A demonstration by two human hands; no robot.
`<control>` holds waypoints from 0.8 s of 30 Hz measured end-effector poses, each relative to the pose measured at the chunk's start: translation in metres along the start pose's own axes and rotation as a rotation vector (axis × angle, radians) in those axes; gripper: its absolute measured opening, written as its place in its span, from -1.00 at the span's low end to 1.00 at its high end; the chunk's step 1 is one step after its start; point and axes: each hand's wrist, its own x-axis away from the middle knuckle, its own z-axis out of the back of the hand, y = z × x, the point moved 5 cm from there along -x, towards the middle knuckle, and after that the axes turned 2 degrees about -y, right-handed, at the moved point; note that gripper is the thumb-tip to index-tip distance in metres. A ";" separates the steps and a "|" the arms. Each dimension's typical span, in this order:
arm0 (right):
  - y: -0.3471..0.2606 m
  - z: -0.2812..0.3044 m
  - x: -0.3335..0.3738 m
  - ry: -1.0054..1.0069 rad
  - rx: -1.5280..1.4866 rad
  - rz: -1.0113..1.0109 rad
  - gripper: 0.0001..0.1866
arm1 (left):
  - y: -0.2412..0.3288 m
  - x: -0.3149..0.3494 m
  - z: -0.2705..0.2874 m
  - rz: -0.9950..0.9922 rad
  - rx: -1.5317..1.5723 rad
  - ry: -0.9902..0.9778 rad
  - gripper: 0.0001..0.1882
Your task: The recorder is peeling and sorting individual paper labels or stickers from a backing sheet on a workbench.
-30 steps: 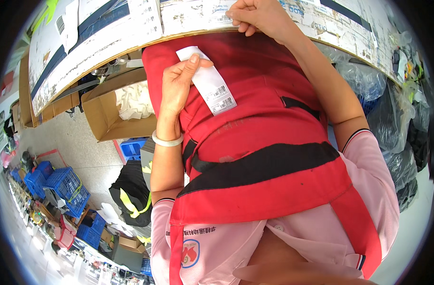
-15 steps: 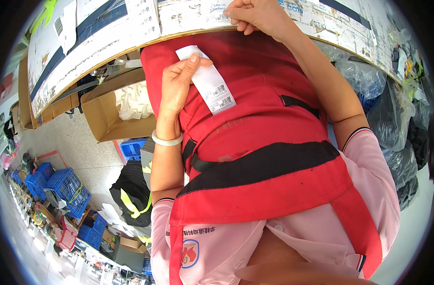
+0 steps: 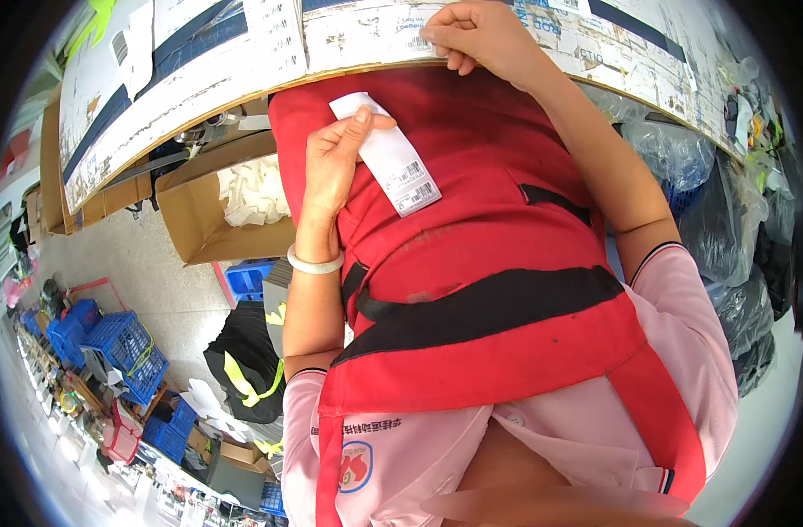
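Observation:
My left hand (image 3: pixel 335 160) is closed on a strip of white labels (image 3: pixel 399 167), thumb on top. The strip hangs in front of my red apron, and its lower end carries printed barcodes. My right hand (image 3: pixel 493 42) is above the near edge of the worn white worktable (image 3: pixel 212 86). Its thumb and forefinger are pinched together beside a small barcode label (image 3: pixel 415 42) on the table. Whatever may be between those fingertips is too small to make out.
More barcode label strips (image 3: pixel 277 35) lie on the table. Below it at left stands an open cardboard box (image 3: pixel 190 230) with cream-coloured scraps. Blue crates (image 3: pixel 129 351) and a black bag with a yellow-green strap (image 3: pixel 243 356) are on the floor. Plastic bags (image 3: pixel 722 220) crowd the right side.
The table and both hands sit slightly lower in the picture. My left hand keeps hold of the label strip, and my right hand stays pinched by the table edge.

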 end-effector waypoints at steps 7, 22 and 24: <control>0.007 0.002 0.009 -0.028 0.035 0.040 -0.79 | 0.002 -0.001 -0.002 -0.016 0.019 0.026 -0.66; -0.033 -0.010 0.043 0.171 -0.165 0.154 -0.81 | 0.025 0.013 -0.005 -0.177 0.104 0.116 -0.91; -0.019 -0.004 0.040 0.149 -0.149 0.212 -0.83 | 0.025 0.012 -0.008 -0.128 0.119 0.130 -0.91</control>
